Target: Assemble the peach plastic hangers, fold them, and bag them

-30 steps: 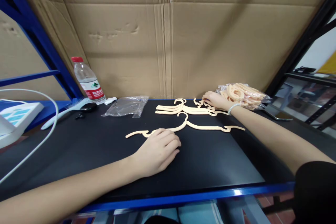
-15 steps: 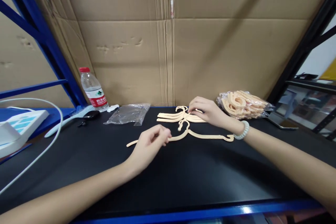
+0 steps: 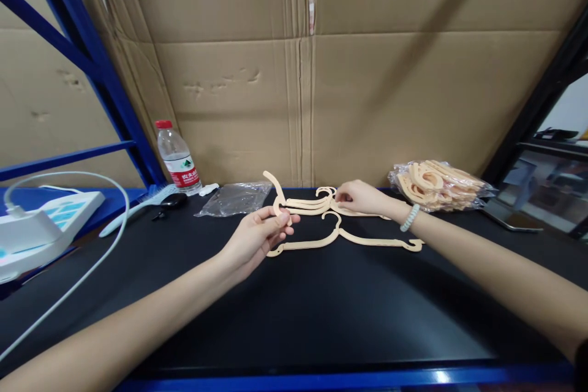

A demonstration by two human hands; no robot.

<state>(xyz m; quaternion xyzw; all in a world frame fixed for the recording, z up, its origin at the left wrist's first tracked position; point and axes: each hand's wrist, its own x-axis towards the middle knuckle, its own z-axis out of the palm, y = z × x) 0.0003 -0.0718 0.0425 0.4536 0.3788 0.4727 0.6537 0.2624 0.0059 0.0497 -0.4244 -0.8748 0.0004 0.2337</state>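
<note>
My left hand (image 3: 257, 234) pinches a short cream plastic hanger piece (image 3: 277, 193) and holds it up just above the black table (image 3: 321, 312). A cream hanger (image 3: 362, 239) lies flat right of that hand, its left arm broken short. My right hand (image 3: 361, 197), with a bead bracelet on the wrist, is closed on the hook end of a small stack of cream hangers (image 3: 307, 203) lying behind it.
A clear bag of cream hanger parts (image 3: 436, 184) sits at the back right. An empty clear bag (image 3: 234, 197), a water bottle (image 3: 177, 158), a brush (image 3: 138, 208) and a white device with cable (image 3: 41, 226) lie left. Cardboard (image 3: 321, 92) walls the back.
My left hand has lifted a piece off the front hanger's left arm and raised it. My right hand slid from the bag at the right to the hooks of the stack.
</note>
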